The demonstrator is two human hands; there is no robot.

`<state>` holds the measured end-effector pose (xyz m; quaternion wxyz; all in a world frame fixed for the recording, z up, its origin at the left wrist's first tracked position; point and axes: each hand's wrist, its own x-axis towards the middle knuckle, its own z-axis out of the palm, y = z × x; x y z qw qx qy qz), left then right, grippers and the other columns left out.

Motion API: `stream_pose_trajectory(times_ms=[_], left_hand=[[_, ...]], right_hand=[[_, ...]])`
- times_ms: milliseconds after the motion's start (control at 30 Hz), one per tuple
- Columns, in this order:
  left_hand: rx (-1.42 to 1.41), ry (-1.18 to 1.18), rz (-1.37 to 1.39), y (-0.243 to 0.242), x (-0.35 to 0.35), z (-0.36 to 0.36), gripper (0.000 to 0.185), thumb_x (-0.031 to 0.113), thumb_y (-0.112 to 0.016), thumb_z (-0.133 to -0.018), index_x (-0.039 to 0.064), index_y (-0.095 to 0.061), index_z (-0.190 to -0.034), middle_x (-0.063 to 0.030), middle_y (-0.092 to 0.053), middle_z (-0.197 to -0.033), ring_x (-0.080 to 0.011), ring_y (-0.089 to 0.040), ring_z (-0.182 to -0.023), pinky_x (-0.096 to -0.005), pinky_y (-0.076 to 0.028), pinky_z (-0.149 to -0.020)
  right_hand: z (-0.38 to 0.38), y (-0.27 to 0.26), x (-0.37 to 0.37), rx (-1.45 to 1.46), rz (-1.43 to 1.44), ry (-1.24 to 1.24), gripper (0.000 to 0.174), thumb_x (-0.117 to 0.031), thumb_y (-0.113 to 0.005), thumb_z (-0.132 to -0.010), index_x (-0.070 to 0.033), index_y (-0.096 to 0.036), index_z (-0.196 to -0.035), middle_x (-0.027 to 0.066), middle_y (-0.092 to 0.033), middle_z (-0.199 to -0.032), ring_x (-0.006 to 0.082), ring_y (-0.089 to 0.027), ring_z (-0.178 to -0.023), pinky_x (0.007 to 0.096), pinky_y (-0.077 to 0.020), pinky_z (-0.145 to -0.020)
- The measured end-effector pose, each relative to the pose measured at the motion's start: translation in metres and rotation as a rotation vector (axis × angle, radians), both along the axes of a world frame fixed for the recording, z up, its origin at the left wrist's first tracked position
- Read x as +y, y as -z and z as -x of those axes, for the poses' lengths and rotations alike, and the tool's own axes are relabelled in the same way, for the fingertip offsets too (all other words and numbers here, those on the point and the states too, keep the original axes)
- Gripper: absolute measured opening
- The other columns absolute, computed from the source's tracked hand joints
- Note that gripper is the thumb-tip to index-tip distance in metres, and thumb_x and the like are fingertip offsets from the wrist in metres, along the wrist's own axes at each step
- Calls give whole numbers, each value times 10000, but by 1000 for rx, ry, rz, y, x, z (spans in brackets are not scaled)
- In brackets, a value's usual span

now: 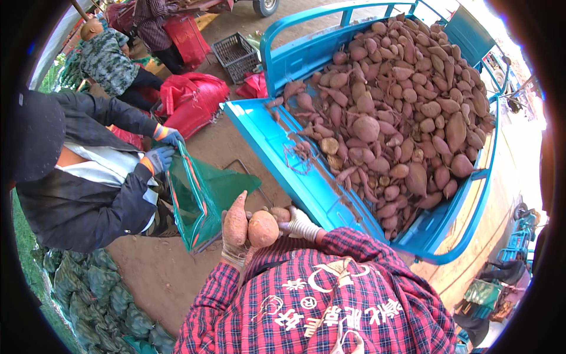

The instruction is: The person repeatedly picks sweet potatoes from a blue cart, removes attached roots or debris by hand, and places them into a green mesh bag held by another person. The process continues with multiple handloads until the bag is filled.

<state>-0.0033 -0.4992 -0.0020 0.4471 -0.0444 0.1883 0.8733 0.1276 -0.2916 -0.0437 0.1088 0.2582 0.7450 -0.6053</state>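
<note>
My left hand (233, 253), in a pale work glove, holds a long tapered sweet potato (236, 221). A round sweet potato (262, 228) sits between my two hands, against the long one. My right hand (300, 225), in a white knit glove, is closed around a smaller brownish sweet potato (280, 214). Just beyond my left hand is a green mesh bag (199, 194) with orange stripes. A co-worker's gloved hands (161, 150) hold its mouth open. To my right, a heap of sweet potatoes (398, 101) fills the blue truck bed (274, 146).
The lowered tailgate (309, 190) is close to my right hand. Filled green mesh sacks (101, 283) lie at lower left. Beyond the co-worker (88, 177) are red sacks (190, 99), a black plastic crate (236, 55) and two more people. A thin metal frame (247, 168) is behind the bag.
</note>
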Motion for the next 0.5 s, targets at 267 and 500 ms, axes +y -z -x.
stream_pose_trajectory(times_ms=[267,500], left_hand=[[-95,-178,-51,-34,-86,-37,705,622,-366,-1027,67,-500,-1440,-154,-699,-1089,-300,-677,-1010,-480,-549,-967],[-18,-409,-62,-34,-151,-58,637,554,-363,-1046,71,-501,-1438,-133,-700,-1115,-283,-673,-1037,-433,-536,-999]], right_hand=[[1,26,-10,-70,1,113,847,-416,-881,-711,64,-534,-1316,175,-664,-1149,293,-652,-1059,386,-520,-947],[6,29,2,-337,747,295,717,-414,-796,-854,31,-539,-1353,161,-659,-1205,278,-659,-1053,401,-563,-895]])
